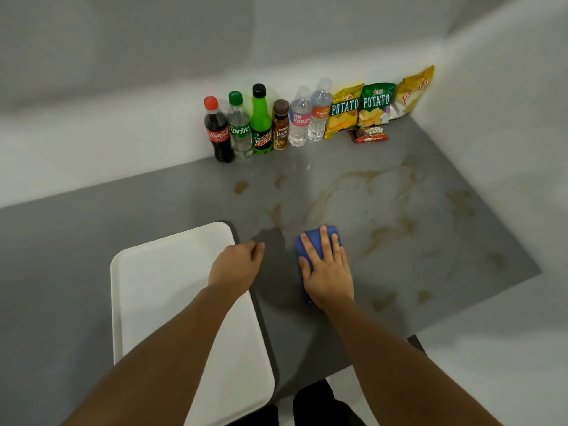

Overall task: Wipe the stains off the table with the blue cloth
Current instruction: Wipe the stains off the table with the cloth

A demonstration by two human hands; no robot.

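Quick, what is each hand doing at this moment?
Left hand: loosely curled, empty, at the white tray's edge.
Right hand: open flat, pressing the blue cloth.

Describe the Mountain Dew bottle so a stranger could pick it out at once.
Look along the back wall, where six bottles stand in a row on the grey table. The Mountain Dew is third from the left, between the Sprite and a short brown bottle. It alone is bright green with a black cap.

Six bottles, three chip bags
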